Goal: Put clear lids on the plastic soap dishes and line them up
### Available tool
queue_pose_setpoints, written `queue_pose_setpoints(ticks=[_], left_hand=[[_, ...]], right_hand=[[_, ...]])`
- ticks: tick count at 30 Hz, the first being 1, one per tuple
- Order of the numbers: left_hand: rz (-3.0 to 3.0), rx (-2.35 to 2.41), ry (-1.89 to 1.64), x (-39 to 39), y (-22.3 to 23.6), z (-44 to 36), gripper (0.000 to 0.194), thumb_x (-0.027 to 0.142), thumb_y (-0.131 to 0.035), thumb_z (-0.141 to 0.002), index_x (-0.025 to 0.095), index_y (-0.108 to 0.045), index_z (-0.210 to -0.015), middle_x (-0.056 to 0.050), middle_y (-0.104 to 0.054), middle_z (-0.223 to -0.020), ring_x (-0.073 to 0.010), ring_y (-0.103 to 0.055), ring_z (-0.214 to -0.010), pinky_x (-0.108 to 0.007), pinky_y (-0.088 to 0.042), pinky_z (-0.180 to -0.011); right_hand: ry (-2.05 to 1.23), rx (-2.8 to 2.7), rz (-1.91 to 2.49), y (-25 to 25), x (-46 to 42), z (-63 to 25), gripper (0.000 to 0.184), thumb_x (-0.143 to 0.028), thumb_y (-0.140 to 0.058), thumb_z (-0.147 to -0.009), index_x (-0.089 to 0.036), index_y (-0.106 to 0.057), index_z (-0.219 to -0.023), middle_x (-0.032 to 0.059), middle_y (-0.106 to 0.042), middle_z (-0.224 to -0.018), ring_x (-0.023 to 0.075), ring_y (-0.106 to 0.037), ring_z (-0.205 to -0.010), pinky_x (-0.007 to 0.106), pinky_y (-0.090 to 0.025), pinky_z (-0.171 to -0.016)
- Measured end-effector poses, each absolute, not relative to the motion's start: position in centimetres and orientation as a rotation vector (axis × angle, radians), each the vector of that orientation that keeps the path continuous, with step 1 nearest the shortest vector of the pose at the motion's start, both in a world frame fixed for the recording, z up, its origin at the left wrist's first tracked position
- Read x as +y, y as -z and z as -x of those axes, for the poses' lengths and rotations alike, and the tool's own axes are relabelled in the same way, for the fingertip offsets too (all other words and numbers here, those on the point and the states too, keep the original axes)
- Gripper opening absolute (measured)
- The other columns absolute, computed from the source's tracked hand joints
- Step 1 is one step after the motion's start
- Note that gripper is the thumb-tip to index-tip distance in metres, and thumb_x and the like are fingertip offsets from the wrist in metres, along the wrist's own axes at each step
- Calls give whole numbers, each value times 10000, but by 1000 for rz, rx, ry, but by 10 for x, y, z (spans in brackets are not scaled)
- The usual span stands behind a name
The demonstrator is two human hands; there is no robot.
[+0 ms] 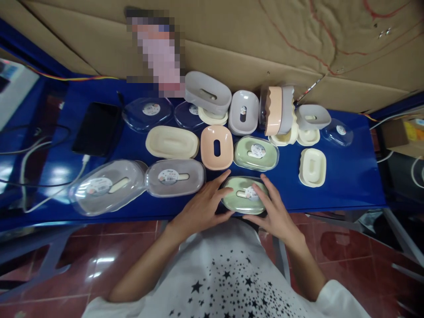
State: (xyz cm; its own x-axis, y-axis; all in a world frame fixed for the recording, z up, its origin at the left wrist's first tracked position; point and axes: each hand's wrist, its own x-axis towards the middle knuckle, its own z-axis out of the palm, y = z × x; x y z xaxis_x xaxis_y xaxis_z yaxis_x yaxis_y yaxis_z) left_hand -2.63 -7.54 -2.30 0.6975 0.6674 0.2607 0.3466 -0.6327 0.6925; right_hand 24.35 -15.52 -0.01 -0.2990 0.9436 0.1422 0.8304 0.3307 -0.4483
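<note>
The near green dish (241,204) is lightly bracketed between left hand (202,207) and right hand (277,217), fingers (270,189) spread and unclenched, apparently for steadying; behind it, a second green dish (255,155) is placed.

Left grip (204,205), right grip (274,213) spread, flanking nearer lidded green dish (236,202) on blue table (351,176).

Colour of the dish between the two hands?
The dish is light green; shows best in the head view.
</note>
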Motion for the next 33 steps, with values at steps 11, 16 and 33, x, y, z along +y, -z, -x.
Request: queue_pose_setpoints(ticks=[11,16,33], left_hand=[[-2231,808,-698,-76,26,25,632,316,-755,-994,253,-400,-1514,-203,-451,-1657,-333,-480,-1549,-591,-537,-1181],[-2259,852,-676,-81,24,24,685,354,-743,-1007,272,-376,-1579,-203,-471,-1648,-353,-505,-1536,-600,-567,-1150],[-2074,1465,-776,-162,21,140,517,262,-766,-928,269,-559,-1402,-187,-579,-1544,-358,-653,-1378,-578,-633,-1035]], right_hand=[[-343,-2285,1465,14,-151,-251,910,-399,-743,-1007,-379,-204,-1740,149,-213,-1803,415,-347,-1621,678,-491,-1214],[-328,-2336,1426,12,-147,-252,908,-448,-734,-1005,-324,-217,-1742,191,-237,-1788,422,-342,-1620,666,-507,-1195],[-359,-2374,1064,-29,-86,-178,473,-188,-533,-1089,-251,-560,-1557,44,-642,-1563,247,-519,-1494,481,-478,-1220]])
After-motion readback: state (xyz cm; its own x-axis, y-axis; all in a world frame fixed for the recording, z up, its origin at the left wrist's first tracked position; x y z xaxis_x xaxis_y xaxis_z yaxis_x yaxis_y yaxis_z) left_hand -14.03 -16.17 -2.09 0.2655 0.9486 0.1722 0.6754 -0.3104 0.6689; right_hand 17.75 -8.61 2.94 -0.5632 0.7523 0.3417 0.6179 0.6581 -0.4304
